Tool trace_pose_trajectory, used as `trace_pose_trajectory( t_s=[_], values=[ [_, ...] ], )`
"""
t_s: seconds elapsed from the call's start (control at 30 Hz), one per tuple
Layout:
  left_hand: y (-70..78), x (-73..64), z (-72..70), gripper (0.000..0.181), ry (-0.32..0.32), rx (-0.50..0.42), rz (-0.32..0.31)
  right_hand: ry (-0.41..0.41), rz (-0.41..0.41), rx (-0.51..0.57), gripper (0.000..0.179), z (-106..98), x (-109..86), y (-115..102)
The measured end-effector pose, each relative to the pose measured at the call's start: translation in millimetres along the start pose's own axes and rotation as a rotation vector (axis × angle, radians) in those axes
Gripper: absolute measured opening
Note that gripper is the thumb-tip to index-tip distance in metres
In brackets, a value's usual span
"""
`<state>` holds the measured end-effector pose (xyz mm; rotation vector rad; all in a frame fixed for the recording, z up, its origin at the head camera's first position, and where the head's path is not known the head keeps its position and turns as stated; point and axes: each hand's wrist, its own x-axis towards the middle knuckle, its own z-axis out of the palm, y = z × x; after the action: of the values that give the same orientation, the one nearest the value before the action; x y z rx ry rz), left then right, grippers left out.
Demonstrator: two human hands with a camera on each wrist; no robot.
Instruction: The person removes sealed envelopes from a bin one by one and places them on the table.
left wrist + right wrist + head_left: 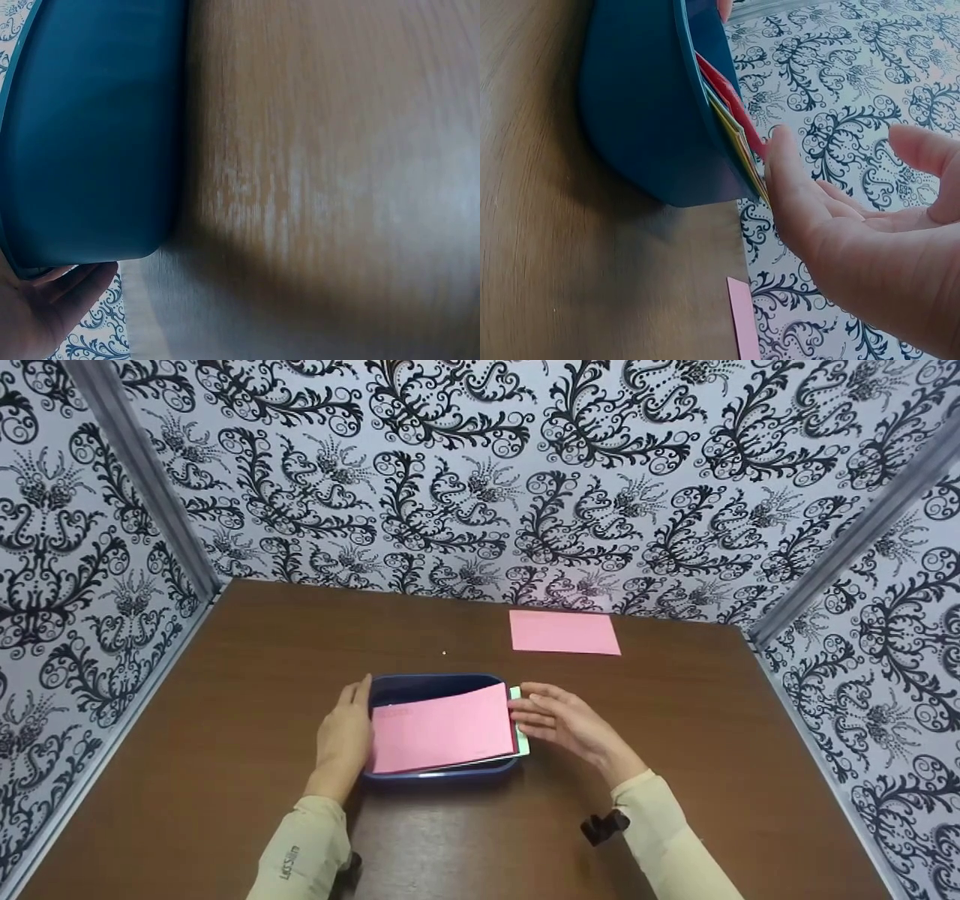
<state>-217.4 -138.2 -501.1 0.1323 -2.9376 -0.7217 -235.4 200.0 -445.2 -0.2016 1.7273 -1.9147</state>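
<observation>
A dark blue plastic tub (442, 775) sits on the table, with pink paper envelopes or cards (442, 727) lying tilted on top of a stack in it. Their right ends stick out past the rim, with a light green sheet (523, 742) beneath. In the right wrist view, red and yellow edges (739, 131) show in the stack. My left hand (345, 735) rests against the tub's left end, fingers extended along the wall under the rim (56, 307). With loosely extended fingers, my right hand (566, 724) touches the jutting ends of the stack, thumb apart.
Another pink sheet (564, 632) lies flat near the back of the brown wooden table (300, 637). Patterned black-and-white walls (450, 472) enclose the table at the back and both sides. A tiny white speck (444, 652) lies behind the tub.
</observation>
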Motion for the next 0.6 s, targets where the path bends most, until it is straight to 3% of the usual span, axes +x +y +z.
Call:
trace_pose_trajectory(
  t_s=[0.4,0.6],
  values=[
    [0.6,-0.4,-0.2,0.060,-0.022,-0.007,-0.023,0.068,0.009,0.068,0.052,13,8.9,5],
    [1.1,-0.7,-0.4,0.059,-0.010,-0.010,-0.020,0.046,0.042,0.029,0.052,19,12.9,10]
  ],
)
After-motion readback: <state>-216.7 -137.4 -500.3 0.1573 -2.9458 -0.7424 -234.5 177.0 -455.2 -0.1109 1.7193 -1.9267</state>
